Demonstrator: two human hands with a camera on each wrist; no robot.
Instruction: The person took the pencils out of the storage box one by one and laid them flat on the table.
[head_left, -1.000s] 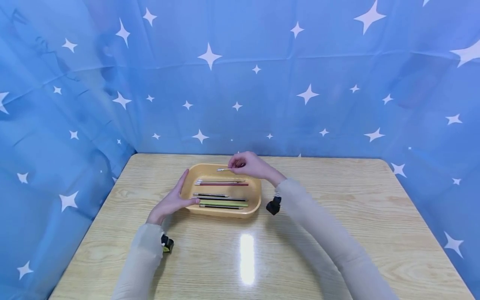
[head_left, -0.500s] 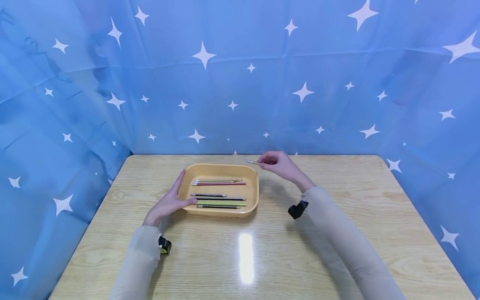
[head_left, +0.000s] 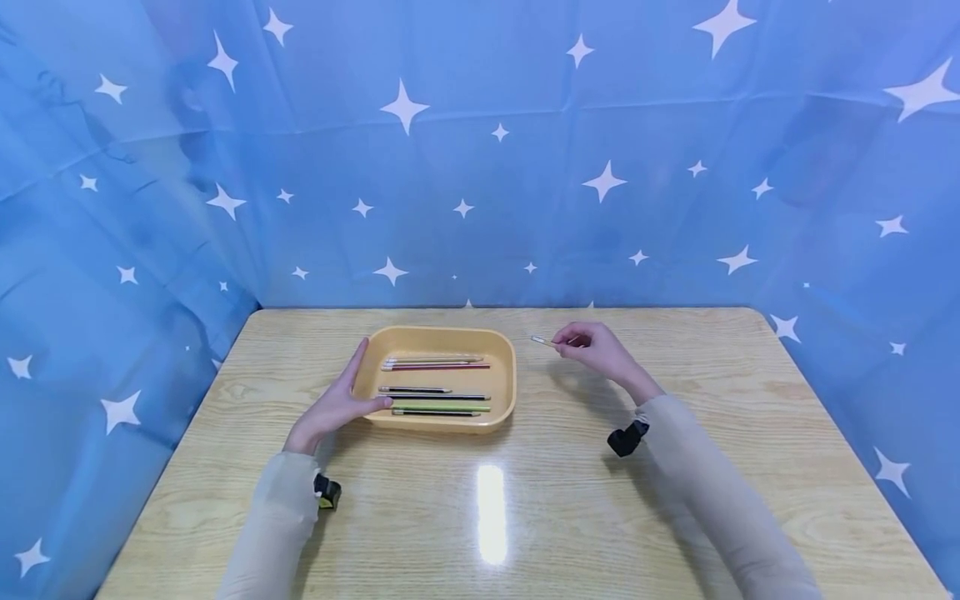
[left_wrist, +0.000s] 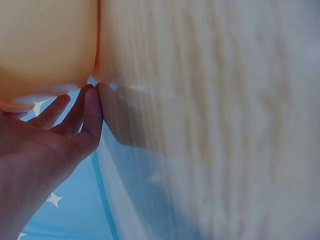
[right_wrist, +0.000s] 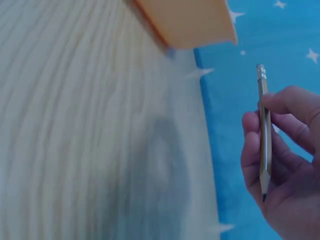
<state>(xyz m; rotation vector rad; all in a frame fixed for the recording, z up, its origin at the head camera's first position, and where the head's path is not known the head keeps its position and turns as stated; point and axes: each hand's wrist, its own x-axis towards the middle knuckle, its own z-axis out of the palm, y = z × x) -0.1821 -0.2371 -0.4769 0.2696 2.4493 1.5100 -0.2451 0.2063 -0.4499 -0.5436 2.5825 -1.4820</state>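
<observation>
My right hand (head_left: pixel 595 348) pinches a short natural-wood pencil (right_wrist: pixel 265 145) above the table, to the right of the tray. In the right wrist view its silver eraser end points up, and the dark tip lies toward the palm. My left hand (head_left: pixel 333 411) holds the left near corner of a yellow-orange plastic tray (head_left: pixel 442 423), thumb over the near rim. From the left wrist the fingers (left_wrist: pixel 90 112) touch the tray's outer wall. Inside lie a red pencil (head_left: pixel 450 367) beside pale ones at the back, and black pencils (head_left: pixel 438 413) with a lime-green pencil (head_left: pixel 450 408) at the front.
The tray stands on a light wood-grain table (head_left: pixel 600 517). A blue curtain (head_left: pixel 480 167) with white stars hangs behind and at both sides. A bright reflection (head_left: pixel 492 514) lies on the tabletop in front of the tray.
My right hand has carried the short pencil from above the tray's back right corner out to the right, and has lowered slightly. The left hand stays at the tray.
</observation>
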